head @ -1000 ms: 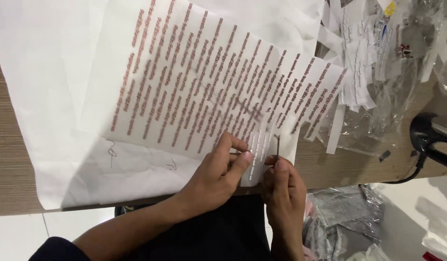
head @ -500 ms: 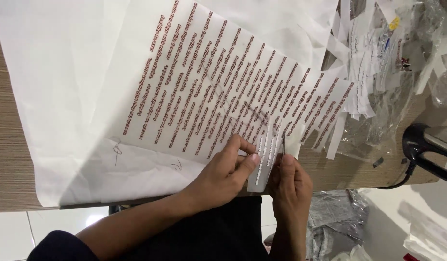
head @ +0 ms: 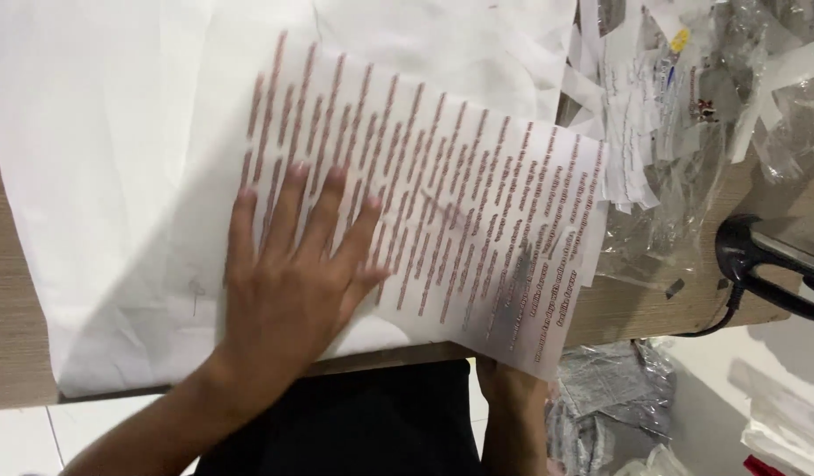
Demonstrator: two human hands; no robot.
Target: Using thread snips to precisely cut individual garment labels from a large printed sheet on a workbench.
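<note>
Head view: left hand (head: 288, 291) flat on label sheet (head: 460, 211); right hand (head: 513, 401) under sheet edge, grip unclear.

Open left, cluttered right
White cloth (head: 99, 176) lies bare leftward; paper scraps (head: 636, 115), plastic bags (head: 777, 97) and a black scanner (head: 764, 264) crowd the right.

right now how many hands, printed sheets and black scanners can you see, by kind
hands: 2, the left hand flat on the sheet, the right hand mostly hidden under its edge
printed sheet with rows of red text: 1
black handheld scanner: 1
total: 4
</note>
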